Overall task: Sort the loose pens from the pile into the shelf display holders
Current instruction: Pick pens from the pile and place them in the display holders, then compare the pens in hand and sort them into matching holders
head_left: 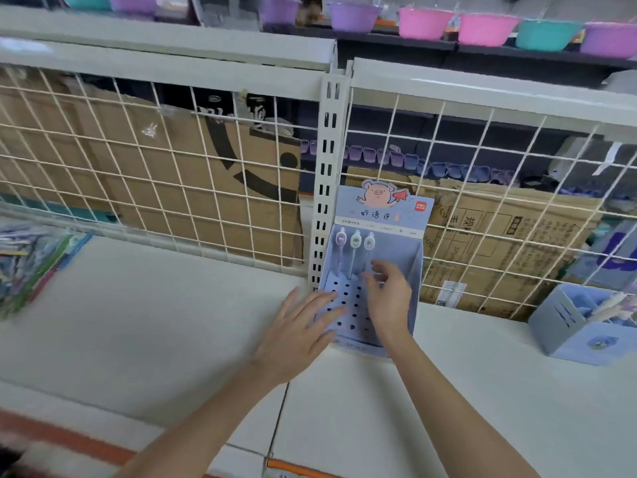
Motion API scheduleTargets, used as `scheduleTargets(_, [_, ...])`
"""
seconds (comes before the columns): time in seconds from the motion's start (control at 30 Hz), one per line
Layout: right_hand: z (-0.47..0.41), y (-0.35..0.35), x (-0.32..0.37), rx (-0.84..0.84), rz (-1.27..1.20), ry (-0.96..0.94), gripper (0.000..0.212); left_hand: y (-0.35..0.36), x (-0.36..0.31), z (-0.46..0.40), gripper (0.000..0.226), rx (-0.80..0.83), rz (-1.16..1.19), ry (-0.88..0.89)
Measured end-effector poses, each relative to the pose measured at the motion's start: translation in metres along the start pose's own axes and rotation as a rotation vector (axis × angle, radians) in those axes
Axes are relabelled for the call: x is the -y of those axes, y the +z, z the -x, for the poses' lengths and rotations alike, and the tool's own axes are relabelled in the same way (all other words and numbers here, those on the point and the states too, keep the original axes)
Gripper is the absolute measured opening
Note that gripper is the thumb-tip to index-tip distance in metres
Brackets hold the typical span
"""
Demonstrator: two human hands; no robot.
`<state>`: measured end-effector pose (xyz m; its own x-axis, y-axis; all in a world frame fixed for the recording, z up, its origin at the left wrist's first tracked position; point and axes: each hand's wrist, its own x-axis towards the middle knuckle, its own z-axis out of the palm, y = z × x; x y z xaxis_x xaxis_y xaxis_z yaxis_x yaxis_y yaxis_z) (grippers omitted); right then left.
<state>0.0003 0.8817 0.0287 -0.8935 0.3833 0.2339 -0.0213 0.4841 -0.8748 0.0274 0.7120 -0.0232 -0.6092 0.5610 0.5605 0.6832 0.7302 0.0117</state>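
A light-blue cardboard display holder (415, 270) with a pig picture on its header stands on the white shelf against the wire grid. Three pens stand in its back row: a purple-capped pen (341, 240), a green-capped pen (355, 241) and a third pen (369, 242). My left hand (300, 334) lies flat with straight fingers on the holder's left front edge. My right hand (389, 298) hovers over the holed insert (351, 298), fingers loosely bent by the third pen's lower barrel; whether it pinches the pen is unclear.
A plastic bag of loose pens (31, 260) lies at the far left of the white shelf (155, 322). A grey-blue pen box (582, 326) with pens stands at the right. Cardboard boxes sit behind the wire grid (206, 160). Coloured bowls line the upper shelf.
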Motion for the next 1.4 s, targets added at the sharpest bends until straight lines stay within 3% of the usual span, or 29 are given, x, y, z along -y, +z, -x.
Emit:
scheduleTargets(0.1, [0.023, 0.012, 0.022, 0.040, -0.101, -0.113, 0.020, -0.026, 0.021, 0.019, 0.034, -0.128, 0.011, -0.245])
scheduleTargets(0.23, [0.053, 0.052, 0.056, 0.311, -0.174, -0.291, 0.018, -0.062, 0.050, 0.062, 0.036, -0.250, -0.026, -0.664])
scheduleTargets(0.37, [0.085, 0.098, 0.081, 0.501, -0.191, -0.390, 0.017, -0.110, 0.065, 0.121, 0.046, -0.177, -0.094, -0.966])
scheduleTargets(0.57, [0.122, 0.165, 0.118, 0.718, -0.186, -0.446, 0.016, -0.163, 0.095, 0.190, 0.030, -0.228, -0.151, -1.129])
scheduleTargets(0.87, [0.138, 0.298, 0.170, 0.797, -0.122, -0.441, 0.016, -0.188, 0.206, 0.240, 0.025, -0.276, -0.107, -1.198])
scheduleTargets(1.2, [0.140, 0.440, 0.224, 0.831, 0.057, -0.336, 0.019, -0.193, 0.349, 0.259, 0.028, -0.181, 0.105, -1.388])
scheduleTargets(1.4, [0.138, 0.488, 0.239, 0.792, 0.270, -0.335, 0.024, -0.192, 0.379, 0.250, 0.040, -0.005, -0.005, -1.459])
